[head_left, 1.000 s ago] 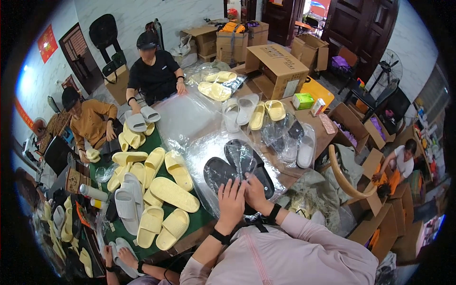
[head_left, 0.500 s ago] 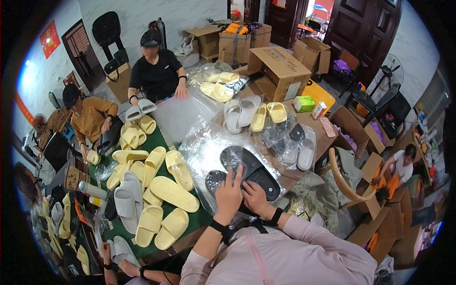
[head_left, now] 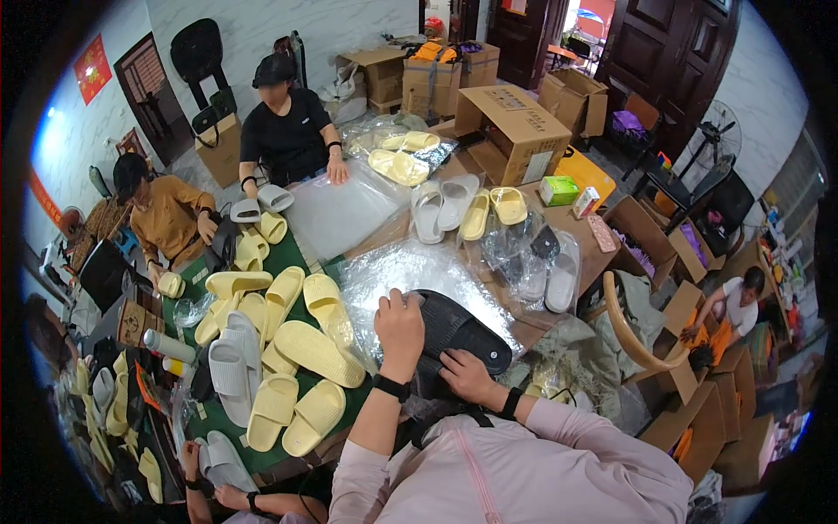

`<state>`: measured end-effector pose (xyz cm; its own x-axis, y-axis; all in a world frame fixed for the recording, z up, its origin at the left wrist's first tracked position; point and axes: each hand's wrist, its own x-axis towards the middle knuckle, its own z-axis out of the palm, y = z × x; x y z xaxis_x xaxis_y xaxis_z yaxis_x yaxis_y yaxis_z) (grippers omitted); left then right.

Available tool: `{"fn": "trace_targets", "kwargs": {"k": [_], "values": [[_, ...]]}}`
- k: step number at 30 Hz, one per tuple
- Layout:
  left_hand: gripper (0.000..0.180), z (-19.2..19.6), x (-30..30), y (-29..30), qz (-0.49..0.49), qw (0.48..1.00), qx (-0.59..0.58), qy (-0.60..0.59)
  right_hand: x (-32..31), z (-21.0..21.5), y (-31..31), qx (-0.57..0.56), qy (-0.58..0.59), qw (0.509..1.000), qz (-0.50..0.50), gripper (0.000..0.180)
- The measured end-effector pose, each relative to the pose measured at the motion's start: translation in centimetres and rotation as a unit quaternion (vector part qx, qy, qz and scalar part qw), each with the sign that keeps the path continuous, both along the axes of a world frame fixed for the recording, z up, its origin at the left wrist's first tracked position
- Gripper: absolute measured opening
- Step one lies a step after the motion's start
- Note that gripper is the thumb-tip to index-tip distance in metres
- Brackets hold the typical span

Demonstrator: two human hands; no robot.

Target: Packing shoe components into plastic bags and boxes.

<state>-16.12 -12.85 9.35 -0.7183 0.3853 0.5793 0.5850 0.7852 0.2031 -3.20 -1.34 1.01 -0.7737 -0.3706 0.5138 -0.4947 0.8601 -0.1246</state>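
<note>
A black slide slipper (head_left: 480, 341) lies tilted in front of me, partly over a shiny clear plastic sheet or bag (head_left: 419, 258). My right hand (head_left: 469, 377) has its fingers curled over the slipper's near edge, gripping it. My left hand (head_left: 400, 327) is closed beside the slipper's left end, fingers bent inward; what they pinch is hidden. More dark slipper shows between my hands, but its shape is partly covered. Left of my left hand, several pale yellow slides (head_left: 319, 354) and a pair of grey slides (head_left: 234, 371) lie on the green table surface (head_left: 205, 415).
Across the table, a person in black (head_left: 284, 131) rests a hand on stacked clear bags (head_left: 340, 214); another in brown (head_left: 175, 214) sits left. A co-worker's hands (head_left: 209, 489) hold grey slides at lower left. Bagged slides (head_left: 532, 271), a carton (head_left: 515, 127) and a curved chair arm (head_left: 637, 336) stand right.
My left hand has gone from extended fingers over the black slippers to a closed hand further left. The slipper has shifted toward me. The person in black has lowered grey slides onto the pile.
</note>
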Motion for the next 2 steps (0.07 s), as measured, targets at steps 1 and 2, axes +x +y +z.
{"fn": "trace_targets", "kwargs": {"k": [1, 2], "values": [[0.016, -0.17, -0.3, 0.1, -0.016, 1.0, -0.008, -0.013, 0.15, -0.03, 0.05, 0.01, -0.002, 1.0, 0.005, 0.025], [0.016, -0.36, -0.26, 0.0, -0.015, 1.0, -0.008, -0.013, 0.27, -0.09, 0.04, 0.019, -0.004, 1.0, 0.009, 0.025]]}}
